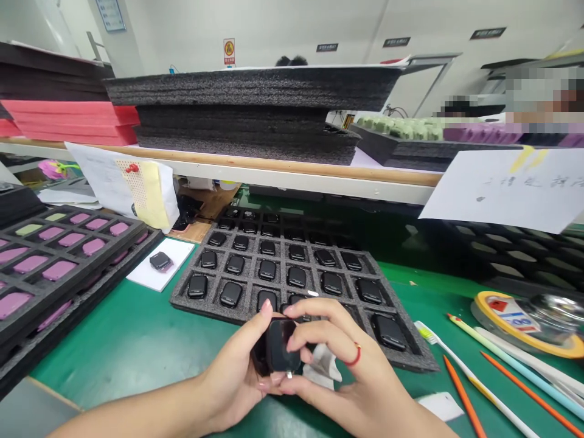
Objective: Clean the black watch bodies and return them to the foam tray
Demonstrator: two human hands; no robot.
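Observation:
In the lower middle of the head view, a black smartwatch case [279, 350] without a strap is held with its glossy dark face towards me. My left hand [230, 368] is closed around its left side, thumb at the top edge. My right hand [351, 359] grips it from the other side, with fingertips on the face and the thumb at the bottom edge. A crumpled white tissue [323, 368] shows beneath the right fingers; whether they hold it, I cannot tell. Just beyond, a dark foam tray [187, 299] carries rows of similar black watch cases [267, 269].
Left are stacked foam trays with purple pieces [59, 271] and a white pad [146, 277] bearing another watch case [160, 261]. To the right lie a toothbrush [474, 377], orange sticks [463, 395] and yellow tape [483, 304]. A shelf [274, 173] with black foam sheets [255, 91] crosses behind.

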